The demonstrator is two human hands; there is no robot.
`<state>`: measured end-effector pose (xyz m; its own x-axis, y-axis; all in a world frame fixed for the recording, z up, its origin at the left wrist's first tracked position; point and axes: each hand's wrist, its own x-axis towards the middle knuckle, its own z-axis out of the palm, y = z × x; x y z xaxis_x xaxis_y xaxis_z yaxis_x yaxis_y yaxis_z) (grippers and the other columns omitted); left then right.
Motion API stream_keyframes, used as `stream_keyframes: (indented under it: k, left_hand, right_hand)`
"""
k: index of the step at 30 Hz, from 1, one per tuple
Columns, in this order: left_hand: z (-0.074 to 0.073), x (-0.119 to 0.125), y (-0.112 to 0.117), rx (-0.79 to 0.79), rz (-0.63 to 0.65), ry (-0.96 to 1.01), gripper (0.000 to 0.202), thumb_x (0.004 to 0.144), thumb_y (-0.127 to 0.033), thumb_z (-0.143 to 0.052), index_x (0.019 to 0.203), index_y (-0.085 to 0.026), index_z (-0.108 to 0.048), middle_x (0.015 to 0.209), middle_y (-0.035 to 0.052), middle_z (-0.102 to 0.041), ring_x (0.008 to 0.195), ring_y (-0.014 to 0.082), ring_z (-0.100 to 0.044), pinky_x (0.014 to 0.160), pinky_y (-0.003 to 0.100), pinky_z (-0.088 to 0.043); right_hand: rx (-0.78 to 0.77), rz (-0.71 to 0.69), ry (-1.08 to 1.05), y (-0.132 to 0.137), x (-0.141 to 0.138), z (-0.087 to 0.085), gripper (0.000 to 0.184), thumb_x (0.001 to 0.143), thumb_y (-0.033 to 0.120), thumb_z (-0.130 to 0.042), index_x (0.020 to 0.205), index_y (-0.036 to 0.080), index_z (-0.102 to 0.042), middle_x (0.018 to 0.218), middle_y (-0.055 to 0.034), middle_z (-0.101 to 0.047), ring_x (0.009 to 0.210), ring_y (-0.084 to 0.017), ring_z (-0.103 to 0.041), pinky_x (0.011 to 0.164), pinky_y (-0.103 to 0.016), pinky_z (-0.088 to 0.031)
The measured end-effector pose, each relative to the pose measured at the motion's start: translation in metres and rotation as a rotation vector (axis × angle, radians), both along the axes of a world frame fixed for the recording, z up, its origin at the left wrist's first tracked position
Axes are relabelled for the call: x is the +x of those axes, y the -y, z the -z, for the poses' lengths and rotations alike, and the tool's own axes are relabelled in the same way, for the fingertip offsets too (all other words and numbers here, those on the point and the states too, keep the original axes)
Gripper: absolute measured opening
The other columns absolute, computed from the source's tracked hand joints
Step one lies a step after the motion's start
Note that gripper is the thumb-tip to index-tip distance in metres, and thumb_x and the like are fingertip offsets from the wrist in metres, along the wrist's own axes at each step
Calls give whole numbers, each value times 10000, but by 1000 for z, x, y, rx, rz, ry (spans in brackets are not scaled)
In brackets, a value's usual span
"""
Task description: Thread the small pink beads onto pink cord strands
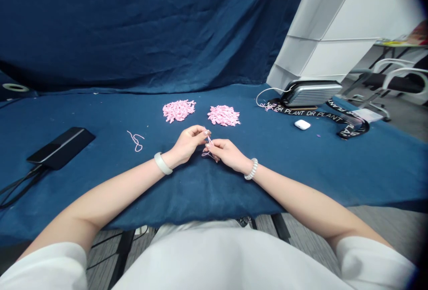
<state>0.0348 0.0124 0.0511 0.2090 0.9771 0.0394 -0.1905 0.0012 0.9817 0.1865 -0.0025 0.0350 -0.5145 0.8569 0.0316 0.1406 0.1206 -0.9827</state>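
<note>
From my screen I see a black phone [61, 148] on the blue cloth [301, 169], its cables trailing off to the left, and to the right a silver hard case [310, 93] beside a black "DR PLANT" lanyard [306, 112] (a white earbud case [302, 124] sits just below).

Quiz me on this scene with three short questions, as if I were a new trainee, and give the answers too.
1. True or false: the left hand and right hand both pinch a pink cord.
2. Multiple choice: what is printed on the black lanyard?
A. DR PLANT
B. GOOD FOOD
C. STAFF ONLY
3. Fill in the blank: ____ heaps of small pink pieces lie on the blue cloth.

Key: 1. True; 2. A; 3. Two
</note>
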Motion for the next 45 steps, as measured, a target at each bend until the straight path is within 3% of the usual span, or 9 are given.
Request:
stream_keyframes:
  k: [4,9,11,16,23,27,32,41,45]
  left_hand:
    - [-12,-6,-2,-68,48,81,287,684,-312,-664,802,-127,-480,815,43,-641,820,136,-628,751,274,-484]
    - [-24,-16,-3,-131,172,192,257,708,-276,-656,815,-147,-461,789,6,-647,794,142,-646,798,332,-495]
    - [-25,-17,-1,-141,227,224,236,707,-254,-656,803,-143,-471,734,-13,-629,705,113,-636,736,304,-516]
    - [-19,-11,4,-160,280,213,190,719,-235,-636,791,-121,-502,634,-31,-568,475,20,-494,538,203,-503]
    - [-8,-9,0,-202,274,95,256,701,-300,-651,763,-121,-479,623,-29,-534,418,1,-410,385,134,-398]
    - [-3,-10,-3,-227,249,70,270,685,-299,-665,773,-122,-481,655,-22,-537,427,-5,-400,373,121,-373]
    - [4,-8,-3,-272,226,37,290,671,-310,-676,784,-121,-486,663,-19,-533,444,-7,-404,381,114,-361]
    - [11,-3,-2,-268,239,-18,322,664,-344,-677,739,-121,-457,649,-23,-535,431,-6,-404,384,126,-374]
    - [13,-3,-2,-271,235,-18,324,670,-353,-671,750,-121,-461,649,-22,-530,430,-7,-409,387,128,-376]
  right_hand:
    - [-9,11,0,-2,0,1,315,813,388,-481,767,87,-566,607,6,-492,495,-29,-414,484,-153,-347]
    - [1,-48,48,1,-1,-1,330,832,383,-457,779,82,-580,575,4,-490,515,-41,-443,529,-159,-365]
    - [28,-57,76,1,0,-1,337,833,384,-456,792,78,-593,608,-9,-521,543,-48,-466,559,-167,-379]
    - [234,-80,217,-2,5,-1,338,828,403,-473,833,100,-623,693,-13,-565,592,-48,-448,591,-170,-354]
    - [517,-70,281,-8,12,-2,280,821,351,-517,710,121,-632,821,-38,-571,780,-79,-507,766,-202,-385]
    - [537,-59,294,-15,18,-2,268,833,336,-497,721,121,-612,858,-42,-568,795,-81,-501,766,-202,-385]
    - [380,-110,360,-17,23,-4,256,878,317,-405,801,120,-548,739,-10,-575,651,-53,-503,644,-170,-371]
    - [693,-111,585,-19,30,-11,342,886,352,-394,693,110,-540,727,-46,-559,634,-69,-452,643,-200,-318]
    - [560,-130,564,-21,34,-14,376,869,402,-411,654,113,-520,663,-36,-571,579,-64,-463,596,-196,-327]
